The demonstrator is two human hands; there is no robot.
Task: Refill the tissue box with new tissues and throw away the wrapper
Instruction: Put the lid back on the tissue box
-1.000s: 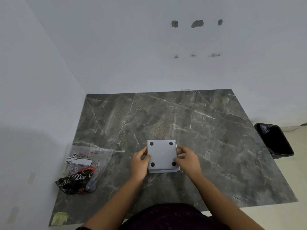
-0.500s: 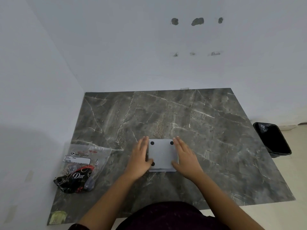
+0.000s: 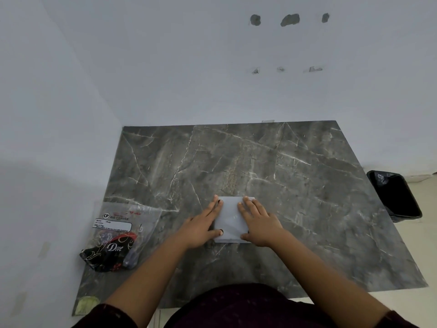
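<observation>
So closest to the camera there's a dark maroon top [image 3: 238,306], and both bare forearms reach out from it over a dark grey marble-look table [image 3: 295,185]. The left hand [image 3: 201,227] is laid flat, fingers stretched out and together, palm down on the left edge of the tissue box [image 3: 230,221], thumb tucked along its near left corner. The right hand [image 3: 259,224] does the same on the right side, fingers spread a little and pointing away, thumb at the near right corner. Neither hand is gripping anything, they're both just open and pressing on top. The box is a pale grey square sitting flat near the front middle of the table, with small dark round feet peeking out by the left fingers. Off to the left near the table edge lies a clear plastic tissue pack [image 3: 120,235] with a black Dove wrapper showing through. Farther right, on the floor beside the table, is a black bin [image 3: 395,195].
</observation>
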